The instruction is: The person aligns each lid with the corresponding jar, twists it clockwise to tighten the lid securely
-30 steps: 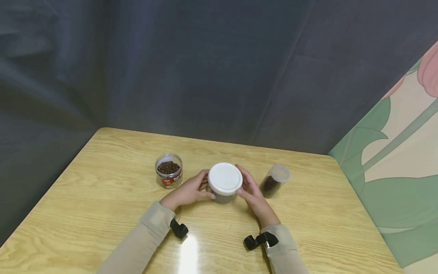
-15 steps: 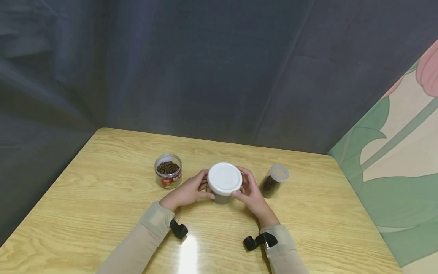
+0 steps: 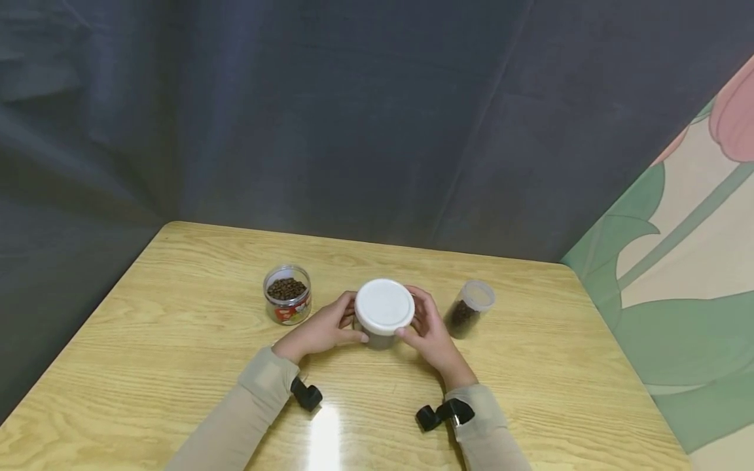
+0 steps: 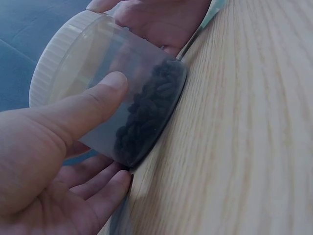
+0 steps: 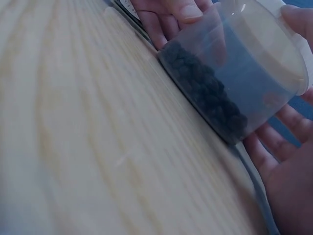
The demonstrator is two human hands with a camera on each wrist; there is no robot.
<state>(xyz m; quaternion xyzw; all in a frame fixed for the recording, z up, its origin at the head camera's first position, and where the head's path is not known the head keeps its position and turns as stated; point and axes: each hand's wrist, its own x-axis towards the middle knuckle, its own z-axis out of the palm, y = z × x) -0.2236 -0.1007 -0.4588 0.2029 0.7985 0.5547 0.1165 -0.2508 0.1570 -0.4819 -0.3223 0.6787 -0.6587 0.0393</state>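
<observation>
A clear plastic jar [image 3: 379, 341] with a white screw lid [image 3: 385, 305] stands on the table between both hands. Dark beans [image 4: 151, 110] fill its lower part. My left hand [image 3: 321, 332] holds the jar's body, thumb in front and fingers round the far side. My right hand [image 3: 434, 337] grips the lid from the right; in the right wrist view its thumb [image 5: 299, 20] presses the white rim, with the other fingers spread along the jar's side. The lid sits on the jar.
A lidless clear jar [image 3: 288, 302] with a red label and brown beans stands to the left. To the right is a slimmer clear container [image 3: 465, 316] of dark beans. The wooden table [image 3: 177, 314] meets a dark curtain [image 3: 353, 131] at the back.
My right thumb has slid a little left along the lid's rim, and the right fingers have closed in nearer. The left hand and the jar stay in place; the whole view shifts slightly.
</observation>
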